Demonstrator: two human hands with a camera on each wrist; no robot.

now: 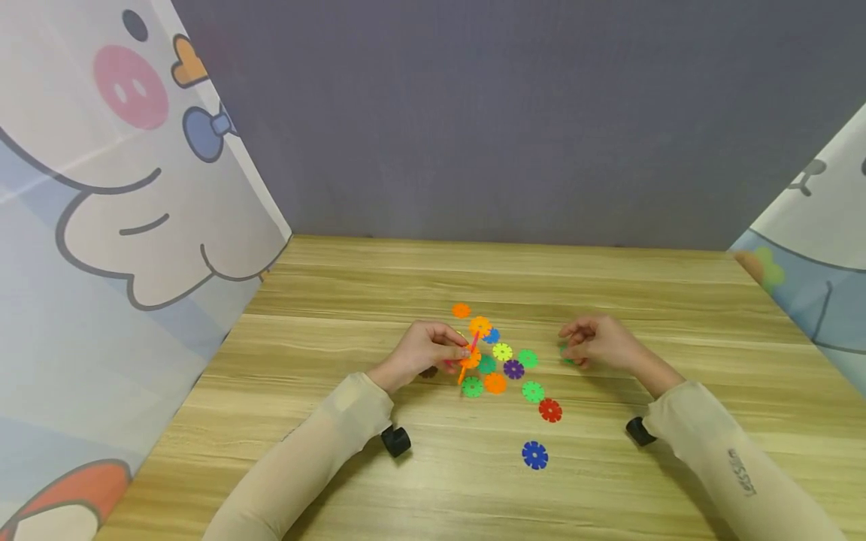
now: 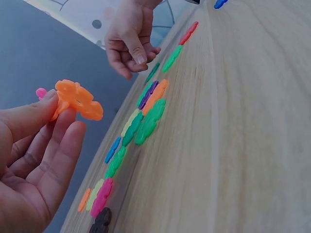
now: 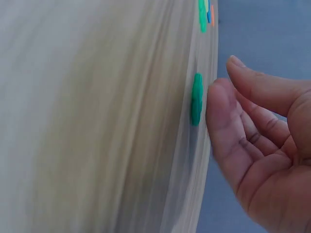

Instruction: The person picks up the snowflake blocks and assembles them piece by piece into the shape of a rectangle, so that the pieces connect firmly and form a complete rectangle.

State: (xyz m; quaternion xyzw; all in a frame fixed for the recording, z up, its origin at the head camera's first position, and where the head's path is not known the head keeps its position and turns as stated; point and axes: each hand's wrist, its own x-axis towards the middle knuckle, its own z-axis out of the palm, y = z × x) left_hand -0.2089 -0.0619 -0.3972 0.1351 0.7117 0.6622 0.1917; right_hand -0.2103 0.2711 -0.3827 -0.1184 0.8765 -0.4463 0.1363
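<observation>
Left hand [image 1: 426, 353], near the center of the head frame, is raised above the table [image 1: 460, 488]; a joined assembly [image 2: 77, 99] of orange discs [image 2: 90, 110] with a pink disc [image 2: 41, 92] is pinched between thumb and fingertips. Each disc is judged light, thin and fairly stiff — probably smooth plastic. Breakage is unlikely, though the joints may work loose if twisted. Hold is best taken at the notched rim, across the thin edge.

Right hand [image 1: 602, 346], right of center, is held empty: fingers are loosely bent, with the thumb set apart. A green disc [image 3: 197, 99] is seen on the table just beside its fingertips. Forearms [image 1: 307, 451] are angled inward — from lower left and lower right of the head frame.
</observation>
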